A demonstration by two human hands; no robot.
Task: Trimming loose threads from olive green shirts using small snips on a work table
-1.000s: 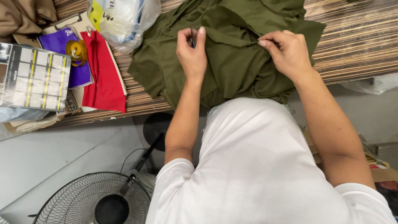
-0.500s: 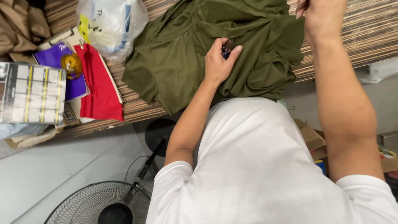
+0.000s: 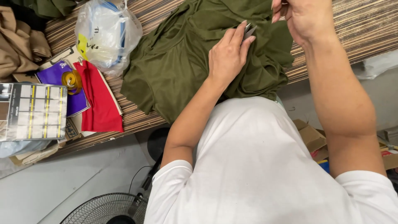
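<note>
**Left hand w/ snips on green garment, right hand lifted at top edge**

Packages first: clear plastic bag [image 3: 107, 35] w/ a yellow label and blue contents sits upper left on the striped table [image 3: 356, 29]. Below it a purple card pack [image 3: 62, 83] w/ an amber tape roll [image 3: 72, 79] on top, just beside a red folded cloth [image 3: 97, 99]. Far left, a grey chart sheet [image 3: 33, 111] w/ yellow columns. Olive green garment [image 3: 182, 62] lies crumpled mid-table. Left hand [image 3: 226, 58] rests on it, fingers together, pinching small metal snips [image 3: 248, 30] at the fingertips. Right hand [image 3: 304, 16] is raised above the garment's top, fingers curled; what it grips, can't tell.
</note>
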